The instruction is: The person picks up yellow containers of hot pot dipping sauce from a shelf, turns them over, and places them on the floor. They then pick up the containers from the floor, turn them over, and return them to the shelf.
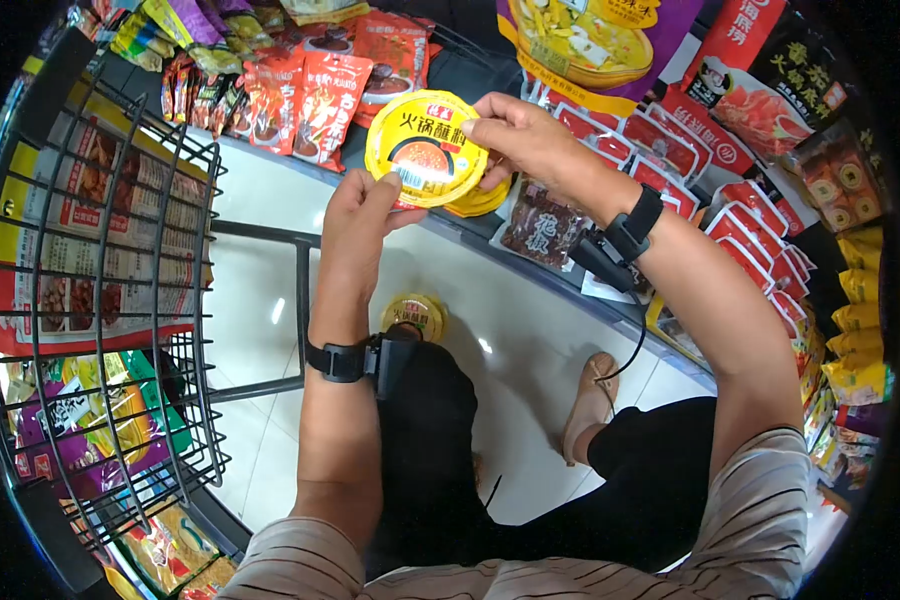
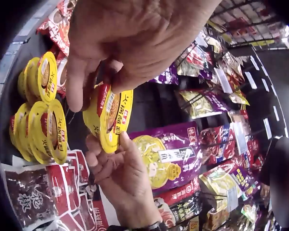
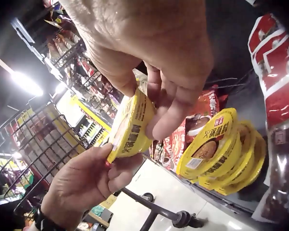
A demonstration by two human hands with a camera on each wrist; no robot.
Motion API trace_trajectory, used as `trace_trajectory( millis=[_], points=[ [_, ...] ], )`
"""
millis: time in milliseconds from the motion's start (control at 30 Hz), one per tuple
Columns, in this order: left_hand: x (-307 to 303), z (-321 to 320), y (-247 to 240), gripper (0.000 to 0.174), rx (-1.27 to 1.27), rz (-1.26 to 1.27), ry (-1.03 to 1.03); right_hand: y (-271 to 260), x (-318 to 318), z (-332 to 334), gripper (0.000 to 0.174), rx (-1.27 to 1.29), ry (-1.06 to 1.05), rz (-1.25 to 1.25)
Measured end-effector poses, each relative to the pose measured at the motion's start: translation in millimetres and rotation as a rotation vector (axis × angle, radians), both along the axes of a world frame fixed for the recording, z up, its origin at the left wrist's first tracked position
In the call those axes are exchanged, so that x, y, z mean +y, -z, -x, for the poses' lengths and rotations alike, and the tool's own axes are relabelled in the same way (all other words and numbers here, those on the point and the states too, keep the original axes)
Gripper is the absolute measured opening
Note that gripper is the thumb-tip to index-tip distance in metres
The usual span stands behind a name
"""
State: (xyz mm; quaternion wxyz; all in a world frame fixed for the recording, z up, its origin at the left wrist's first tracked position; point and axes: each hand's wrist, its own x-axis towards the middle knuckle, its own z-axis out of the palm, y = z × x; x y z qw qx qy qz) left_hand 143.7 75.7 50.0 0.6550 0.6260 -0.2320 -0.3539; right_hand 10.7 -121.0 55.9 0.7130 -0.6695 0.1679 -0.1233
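Note:
A round yellow tub (image 1: 426, 150) with a printed lid is held up between both hands in the head view, its lid facing the camera. The left hand (image 1: 358, 215) pinches its lower left edge, thumb on the rim. At the upper right edge the right hand (image 1: 530, 140) grips it with thumb and fingers. Seen from the left wrist, the tub (image 2: 108, 115) is tilted, the left hand (image 2: 139, 43) above and the right hand (image 2: 123, 183) below. In the right wrist view the tub (image 3: 131, 127) sits between the right hand (image 3: 149, 57) and left hand (image 3: 86, 180).
More yellow tubs (image 3: 209, 144) stand stacked at the shelf edge, beside red packets (image 1: 315, 105) and a dark bag (image 1: 540, 225). A black wire cart (image 1: 110, 300) holding packages is at the left. Another yellow tub (image 1: 415, 316) is low down near the person's knee.

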Motion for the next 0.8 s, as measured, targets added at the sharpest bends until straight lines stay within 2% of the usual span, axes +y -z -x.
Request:
trace_trajectory(
  millis=[333,733,800],
  points=[
    [-37,31,26,0.022,0.017,0.181,-0.224,13,-13,9,0.035,-0.028,0.093,-0.105],
    [-33,38,30,0.031,0.057,0.199,-0.245,13,-10,11,0.042,-0.061,0.107,-0.089],
    [-33,39,29,0.028,0.055,0.209,-0.238,12,-10,11,0.043,-0.057,0.112,-0.088]
  ],
)
